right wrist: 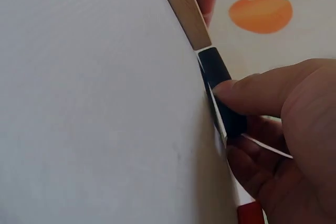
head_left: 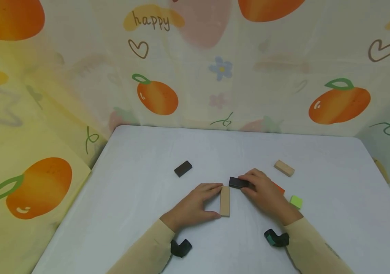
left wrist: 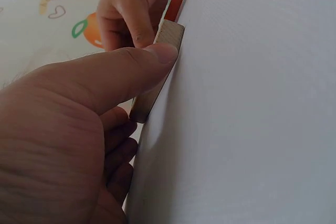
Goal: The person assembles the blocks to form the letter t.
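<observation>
My left hand (head_left: 195, 205) holds a plain wooden block (head_left: 225, 201) by its two ends, thumb at the near end and fingertips at the far one. In the left wrist view the thumb presses on the end of this wooden block (left wrist: 170, 34). My right hand (head_left: 267, 194) pinches a black block (head_left: 236, 182) by its right end. The black block lies crosswise, close to the far end of the wooden one. Seen from the right wrist, the thumb is on the side of the black block (right wrist: 215, 66), whose end is right by the wooden block (right wrist: 184, 9).
Another black block (head_left: 183, 168) lies farther back on the left of the white table (head_left: 130, 182). Behind the right hand is a second wooden block (head_left: 284, 168). An orange-red block (head_left: 279, 188), partly hidden by that hand, and a green block (head_left: 296, 202) lie beside it.
</observation>
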Action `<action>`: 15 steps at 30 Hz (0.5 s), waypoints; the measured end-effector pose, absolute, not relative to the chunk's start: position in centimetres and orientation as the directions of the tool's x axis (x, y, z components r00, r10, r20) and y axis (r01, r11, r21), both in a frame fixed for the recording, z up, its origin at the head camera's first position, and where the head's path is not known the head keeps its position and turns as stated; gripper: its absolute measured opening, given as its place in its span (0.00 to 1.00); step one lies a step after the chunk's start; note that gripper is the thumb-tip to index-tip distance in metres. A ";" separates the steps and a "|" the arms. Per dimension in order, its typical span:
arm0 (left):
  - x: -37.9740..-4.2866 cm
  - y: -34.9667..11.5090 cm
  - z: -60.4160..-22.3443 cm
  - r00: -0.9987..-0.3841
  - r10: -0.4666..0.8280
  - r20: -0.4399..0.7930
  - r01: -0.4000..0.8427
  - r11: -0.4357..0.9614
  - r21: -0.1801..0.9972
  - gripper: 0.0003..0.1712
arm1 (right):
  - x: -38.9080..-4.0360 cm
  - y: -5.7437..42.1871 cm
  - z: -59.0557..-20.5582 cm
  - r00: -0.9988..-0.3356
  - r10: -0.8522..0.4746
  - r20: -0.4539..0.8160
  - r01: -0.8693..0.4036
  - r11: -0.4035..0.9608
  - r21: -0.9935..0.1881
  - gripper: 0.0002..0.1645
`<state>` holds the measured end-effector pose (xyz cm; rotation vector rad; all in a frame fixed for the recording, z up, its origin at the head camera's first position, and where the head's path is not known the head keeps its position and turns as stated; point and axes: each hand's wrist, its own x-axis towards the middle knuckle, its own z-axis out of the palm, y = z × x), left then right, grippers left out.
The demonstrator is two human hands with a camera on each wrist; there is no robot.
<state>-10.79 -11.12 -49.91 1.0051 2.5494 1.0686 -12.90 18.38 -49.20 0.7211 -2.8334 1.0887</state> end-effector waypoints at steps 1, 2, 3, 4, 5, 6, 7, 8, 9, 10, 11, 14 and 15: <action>-10.8 -11.1 -49.9 -0.748 0.659 0.075 0.515 0.507 0.691 0.49 | -13.0 18.3 -49.2 -0.895 -0.410 0.173 -0.421 0.655 -0.627 0.22; -10.8 -11.1 -49.9 -0.748 0.659 0.075 0.516 0.507 0.690 0.49 | -13.0 18.1 -49.1 -0.898 -0.407 0.164 -0.415 0.663 -0.624 0.22; -10.8 -11.0 -49.9 -0.748 0.659 0.077 0.518 0.507 0.689 0.49 | -13.1 18.0 -49.1 -0.900 -0.406 0.158 -0.410 0.668 -0.621 0.22; -10.8 -11.0 -49.9 -0.748 0.659 0.076 0.518 0.508 0.688 0.49 | -13.1 17.9 -49.1 -0.902 -0.405 0.150 -0.405 0.672 -0.620 0.22; -10.8 -11.0 -49.9 -0.749 0.658 0.075 0.517 0.509 0.689 0.49 | -13.2 17.8 -49.0 -0.903 -0.405 0.142 -0.400 0.676 -0.619 0.22; -10.7 -11.0 -49.8 -0.750 0.657 0.073 0.514 0.510 0.689 0.49 | -13.2 17.7 -48.9 -0.904 -0.405 0.137 -0.398 0.680 -0.616 0.23; -10.7 -11.0 -49.8 -0.751 0.656 0.072 0.513 0.512 0.689 0.49 | -13.3 17.6 -48.9 -0.904 -0.407 0.131 -0.396 0.681 -0.616 0.23; -10.7 -11.0 -49.7 -0.752 0.655 0.070 0.512 0.514 0.689 0.49 | -13.3 17.5 -48.9 -0.904 -0.409 0.127 -0.396 0.683 -0.614 0.23; -10.7 -11.0 -49.7 -0.753 0.655 0.068 0.510 0.515 0.689 0.49 | -13.4 17.4 -48.9 -0.903 -0.411 0.124 -0.396 0.684 -0.612 0.23; -10.7 -11.0 -49.7 -0.754 0.654 0.066 0.508 0.517 0.689 0.49 | -13.4 17.2 -48.9 -0.903 -0.412 0.120 -0.394 0.684 -0.614 0.23; -10.7 -11.0 -49.7 -0.754 0.653 0.064 0.507 0.517 0.689 0.49 | -13.5 17.1 -48.9 -0.902 -0.415 0.121 -0.396 0.681 -0.616 0.23; -10.7 -11.0 -49.8 -0.755 0.653 0.060 0.503 0.518 0.692 0.49 | -13.5 16.9 -49.0 -0.896 -0.423 0.133 -0.408 0.671 -0.619 0.22; -10.7 -11.1 -49.8 -0.755 0.653 0.061 0.505 0.519 0.690 0.49 | -13.5 16.9 -49.0 -0.896 -0.423 0.136 -0.410 0.668 -0.622 0.22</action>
